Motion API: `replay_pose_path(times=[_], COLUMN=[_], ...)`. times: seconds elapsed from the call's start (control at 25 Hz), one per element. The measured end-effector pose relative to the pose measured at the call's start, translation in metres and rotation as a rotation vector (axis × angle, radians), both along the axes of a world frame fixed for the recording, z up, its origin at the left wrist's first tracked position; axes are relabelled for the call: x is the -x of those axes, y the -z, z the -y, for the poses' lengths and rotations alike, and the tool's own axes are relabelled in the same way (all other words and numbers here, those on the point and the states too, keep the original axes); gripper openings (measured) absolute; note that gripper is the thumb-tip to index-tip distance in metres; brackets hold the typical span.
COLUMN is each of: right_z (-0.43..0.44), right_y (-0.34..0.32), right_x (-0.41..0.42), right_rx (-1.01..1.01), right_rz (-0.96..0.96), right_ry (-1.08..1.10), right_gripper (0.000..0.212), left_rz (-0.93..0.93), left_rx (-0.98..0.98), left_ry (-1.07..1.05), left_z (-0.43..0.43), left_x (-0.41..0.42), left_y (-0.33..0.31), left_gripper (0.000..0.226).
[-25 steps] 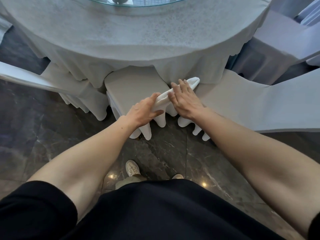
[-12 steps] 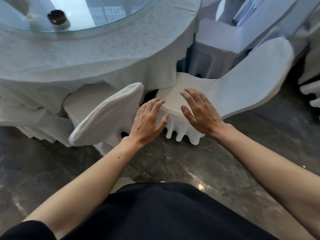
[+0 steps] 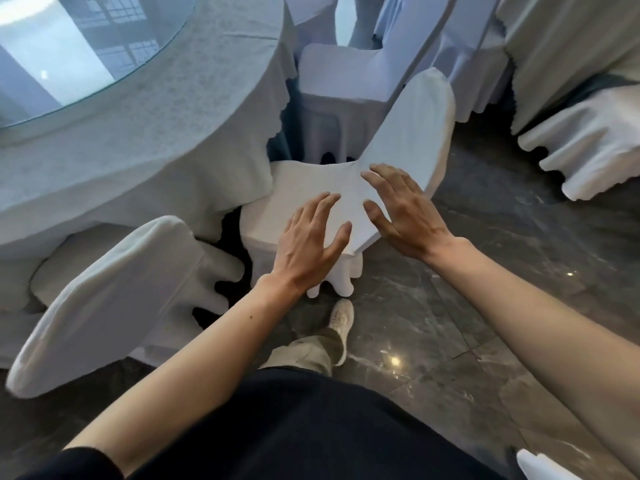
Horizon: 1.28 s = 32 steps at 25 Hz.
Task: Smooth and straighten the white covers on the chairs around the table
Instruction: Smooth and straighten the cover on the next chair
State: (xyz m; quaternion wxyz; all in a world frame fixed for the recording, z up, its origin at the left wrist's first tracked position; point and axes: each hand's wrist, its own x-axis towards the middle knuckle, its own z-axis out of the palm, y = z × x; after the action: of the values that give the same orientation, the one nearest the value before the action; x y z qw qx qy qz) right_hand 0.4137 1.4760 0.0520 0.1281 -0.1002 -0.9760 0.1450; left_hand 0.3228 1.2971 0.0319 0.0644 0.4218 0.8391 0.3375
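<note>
A chair in a white cover (image 3: 304, 188) stands at the round table's edge, its back (image 3: 412, 133) rising to the right. My left hand (image 3: 311, 240) lies flat with spread fingers on the front of the seat. Over the seat's right side, near where seat and back meet, my right hand (image 3: 405, 209) is spread open; whether it touches the cloth I cannot tell. Another covered chair (image 3: 114, 296) stands at the lower left, its back towards me.
The round table (image 3: 166, 109) with a white cloth and a glass top fills the upper left. More covered chairs (image 3: 346, 84) and another draped table (image 3: 571, 46) stand behind and to the right. Dark polished floor (image 3: 485, 271) lies right of the chair; my foot (image 3: 341, 320) is below it.
My hands let go of the first chair's back and moved right to the neighbouring chair. Both now sit spread over its seat, and the view has swung right.
</note>
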Motion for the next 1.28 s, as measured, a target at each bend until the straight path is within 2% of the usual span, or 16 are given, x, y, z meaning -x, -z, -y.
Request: replay_pose_path(times=[0.36, 0.6, 0.8, 0.92, 1.08, 1.28], right_z=[-0.182, -0.267, -0.342, -0.386, -0.428, -0.439], right_y=[-0.012, -0.004, 0.014, 0.028, 0.035, 0.041], right_x=[0.032, 0.058, 0.089, 0.107, 0.122, 0.151], right_rx=[-0.18, -0.2, -0.182, -0.142, -0.094, -0.095], right_rz=[0.101, 0.095, 0.061, 0.038, 0.045, 0.067], right_ry=[-0.115, -0.266, -0.489, -0.679, -0.912, -1.121], right_gripper=[0.046, 0.047, 0.049, 0.048, 0.048, 0.05], left_rz=[-0.038, -0.029, 0.021, -0.025, 0.011, 0.042], left_rx=[-0.036, 0.005, 0.04, 0.079, 0.132, 0.236], left_ry=[-0.06, -0.15, -0.348, -0.485, -0.713, -0.89], left_z=[-0.176, -0.249, -0.309, -0.35, -0.388, -0.419], left_x=[0.026, 0.032, 0.023, 0.004, -0.017, -0.035], left_y=[0.021, 0.016, 0.031, 0.031, 0.029, 0.031], left_gripper=[0.058, 0.059, 0.059, 0.053, 0.058, 0.051])
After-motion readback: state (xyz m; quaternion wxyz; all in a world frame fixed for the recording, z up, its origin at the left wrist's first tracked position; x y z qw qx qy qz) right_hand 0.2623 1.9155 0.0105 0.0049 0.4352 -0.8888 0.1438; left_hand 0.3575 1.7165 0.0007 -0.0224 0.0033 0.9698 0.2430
